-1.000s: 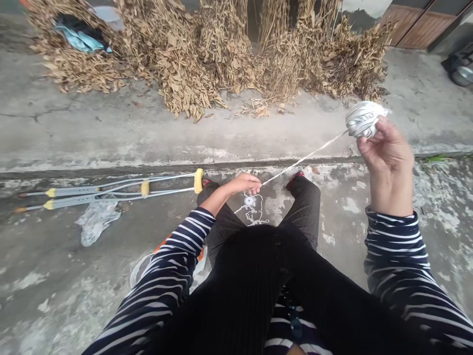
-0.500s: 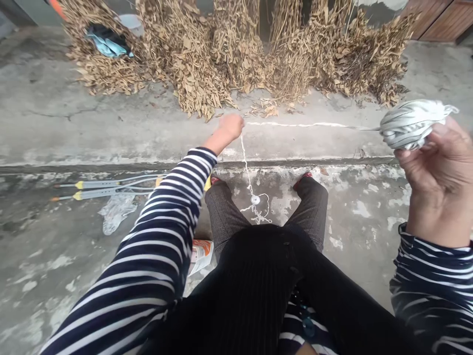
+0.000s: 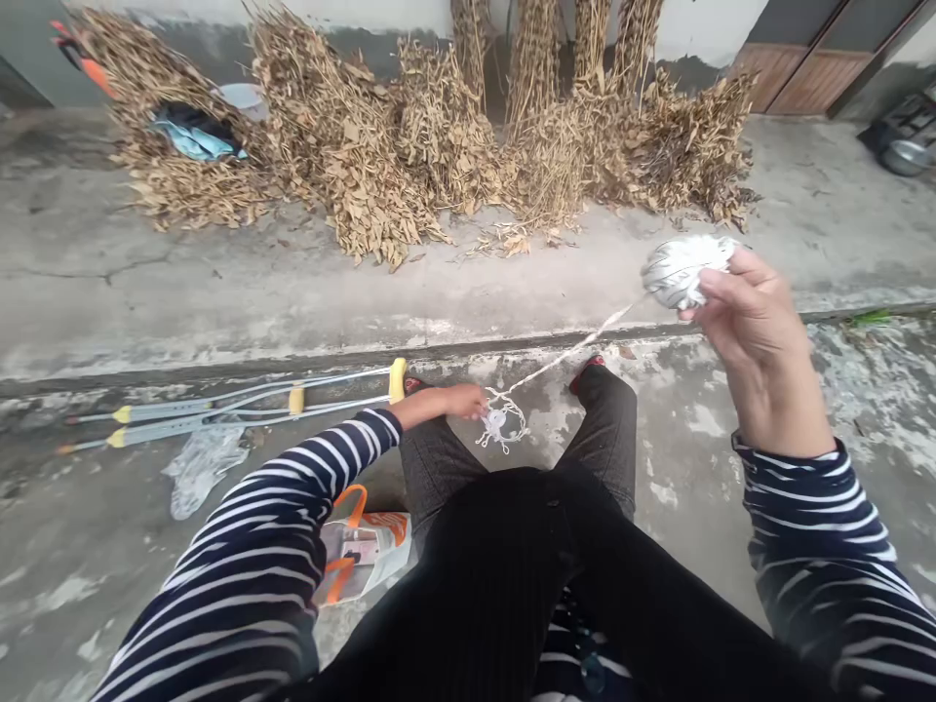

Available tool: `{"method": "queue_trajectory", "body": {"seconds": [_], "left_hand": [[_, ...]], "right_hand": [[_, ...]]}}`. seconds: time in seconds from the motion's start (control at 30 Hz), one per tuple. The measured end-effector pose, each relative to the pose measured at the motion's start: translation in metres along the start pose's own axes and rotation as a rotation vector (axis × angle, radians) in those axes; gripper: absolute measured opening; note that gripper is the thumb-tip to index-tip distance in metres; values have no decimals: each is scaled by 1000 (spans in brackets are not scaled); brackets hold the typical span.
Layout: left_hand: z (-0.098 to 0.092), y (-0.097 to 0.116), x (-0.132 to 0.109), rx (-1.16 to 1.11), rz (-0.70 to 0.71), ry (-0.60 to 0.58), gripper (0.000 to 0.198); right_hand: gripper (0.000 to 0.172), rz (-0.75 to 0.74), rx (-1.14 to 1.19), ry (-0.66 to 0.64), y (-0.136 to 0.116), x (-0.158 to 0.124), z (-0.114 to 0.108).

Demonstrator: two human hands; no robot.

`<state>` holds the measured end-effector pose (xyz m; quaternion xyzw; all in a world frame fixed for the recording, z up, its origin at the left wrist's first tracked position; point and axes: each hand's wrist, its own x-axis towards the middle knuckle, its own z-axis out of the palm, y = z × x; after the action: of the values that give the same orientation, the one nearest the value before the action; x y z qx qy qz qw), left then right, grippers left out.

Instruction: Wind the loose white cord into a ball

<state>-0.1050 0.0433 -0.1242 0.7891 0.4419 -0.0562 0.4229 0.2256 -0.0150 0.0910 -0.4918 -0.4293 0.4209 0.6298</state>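
Note:
My right hand [image 3: 746,317] is raised at the right, fingers closed round a ball of white cord [image 3: 683,268]. A strand of the cord [image 3: 577,346] runs down and left from the ball to my left hand [image 3: 464,401], which pinches it low between my knees. Just right of that hand a loose tangle of the same cord [image 3: 501,421] lies on the concrete between my legs [image 3: 606,419]. Both arms wear dark sleeves with white stripes.
A pair of metal crutches [image 3: 241,405] lies on the ground at the left beside a clear plastic bag [image 3: 201,466]. An orange-handled bag [image 3: 362,551] sits by my left thigh. Bundles of dry brown plants [image 3: 409,136] line the wall beyond a concrete step.
My left hand, stretched far forward holding the strand level half a second ago, has come back down to the tangle between my knees. The right hand with the ball moved left and slightly lower.

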Motion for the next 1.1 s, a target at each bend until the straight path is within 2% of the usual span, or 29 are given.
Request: {"method": "queue_trajectory", "body": {"seconds": [0.07, 0.13, 0.2, 0.27, 0.37, 0.43, 0.53, 0.63, 0.8, 0.9, 1.1], "left_hand": [[-22, -19, -3, 41, -103, 89, 28], [-41, -13, 6, 11, -141, 222, 42], [-49, 14, 20, -204, -29, 354, 46], [-46, 54, 33, -522, 191, 433, 45], [-33, 113, 43, -861, 462, 431, 46], [-25, 140, 47, -997, 522, 423, 45], [-17, 160, 52, -1094, 499, 444, 32], [-12, 163, 53, -1118, 448, 421, 17], [-8, 154, 39, -1233, 396, 278, 26], [-9, 139, 28, -1226, 358, 181, 27], [-22, 99, 10, -1044, 260, -79, 23]], "right_hand": [[52, 58, -3, -59, 12, 3, 9], [50, 106, 1, -92, 23, 5, 18], [49, 130, 5, -98, 31, 9, 26], [49, 138, -5, -100, 37, 11, 31], [51, 150, -21, -93, 41, 12, 35], [54, 168, -19, -83, 40, 11, 38], [57, 191, 0, -78, 38, 7, 43], [59, 197, 0, -90, 36, 7, 46], [59, 165, -45, -85, 36, 13, 41], [56, 154, -41, -65, 38, 16, 35], [56, 226, 2, -42, 45, 15, 23]]}}
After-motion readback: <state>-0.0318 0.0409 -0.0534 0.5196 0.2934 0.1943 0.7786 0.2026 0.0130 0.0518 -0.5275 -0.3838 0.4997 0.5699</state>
